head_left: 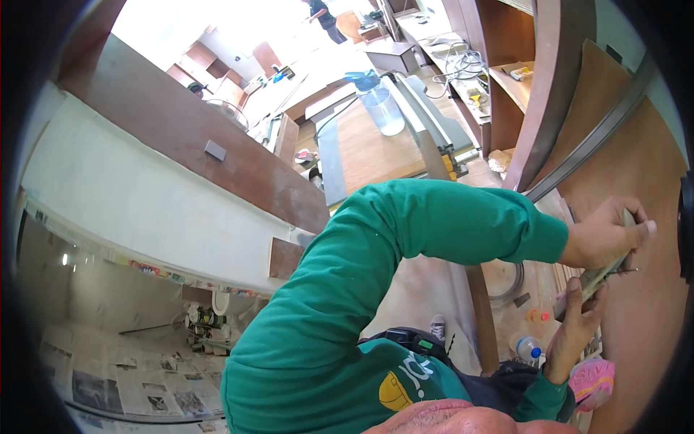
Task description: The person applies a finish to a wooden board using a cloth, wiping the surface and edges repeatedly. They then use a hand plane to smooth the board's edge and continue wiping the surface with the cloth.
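My left hand (pixel 606 233), at the end of a green sleeve reaching across to the right, is closed on the upper part of a thin pale strip (pixel 597 277). My right hand (pixel 575 325) is lower down, its fingers around the strip's lower end. A small thin dark metal piece (pixel 627 270) sticks out sideways by the strip; I cannot make out its kind. Both hands are in front of a brown wooden panel (pixel 636 318), apparently close to its surface. Whether the strip touches the panel cannot be told.
Below my hands stand a blue-capped bottle (pixel 528 350), a red-capped bottle (pixel 537 315) and a pink bag (pixel 593 383). A wooden-topped table (pixel 376 155) bears a clear blue-lidded jug (pixel 383 108). Shelves (pixel 510 87) hold tools and a grey cable coil (pixel 463 64). Another person (pixel 323 18) stands far off.
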Demonstrator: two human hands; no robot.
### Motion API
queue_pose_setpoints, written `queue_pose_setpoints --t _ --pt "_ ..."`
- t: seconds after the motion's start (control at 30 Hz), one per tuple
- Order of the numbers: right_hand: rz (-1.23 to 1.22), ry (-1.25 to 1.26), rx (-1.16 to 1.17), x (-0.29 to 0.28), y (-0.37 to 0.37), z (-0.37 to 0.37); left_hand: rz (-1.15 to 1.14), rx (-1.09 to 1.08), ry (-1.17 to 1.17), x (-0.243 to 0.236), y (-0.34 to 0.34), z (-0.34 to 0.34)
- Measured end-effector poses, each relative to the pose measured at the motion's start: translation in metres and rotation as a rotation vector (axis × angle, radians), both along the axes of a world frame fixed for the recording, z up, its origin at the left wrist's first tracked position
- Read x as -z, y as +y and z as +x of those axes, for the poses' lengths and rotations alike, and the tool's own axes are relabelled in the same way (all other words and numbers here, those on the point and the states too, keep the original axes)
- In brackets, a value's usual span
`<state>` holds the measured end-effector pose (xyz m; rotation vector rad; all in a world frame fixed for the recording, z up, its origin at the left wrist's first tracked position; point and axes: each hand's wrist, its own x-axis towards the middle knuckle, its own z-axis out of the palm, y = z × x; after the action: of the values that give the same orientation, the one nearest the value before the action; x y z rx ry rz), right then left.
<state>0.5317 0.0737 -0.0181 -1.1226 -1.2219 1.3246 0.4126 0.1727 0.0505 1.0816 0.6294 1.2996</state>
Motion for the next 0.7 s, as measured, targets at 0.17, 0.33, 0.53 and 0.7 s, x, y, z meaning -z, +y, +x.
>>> queue_pose_setpoints --t 0.17,0.33,0.53,0.7 --pt "-0.03 0.076 0.049 0.002 -0.007 -0.013 0.354 -0.325 0.388 0.02 0.022 0.005" --pt "-0.259 0.516 -0.071 0.003 -0.015 -0.01 0.277 -0.382 0.238 -0.016 0.011 -0.013" --pt "-0.441 0.64 -0.094 0.006 -0.018 -0.014 0.425 -0.469 0.576 0.019 0.062 -0.014" --pt "-0.438 0.677 -0.112 0.007 -0.019 -0.011 0.524 -0.315 0.993 0.036 0.061 -0.026"
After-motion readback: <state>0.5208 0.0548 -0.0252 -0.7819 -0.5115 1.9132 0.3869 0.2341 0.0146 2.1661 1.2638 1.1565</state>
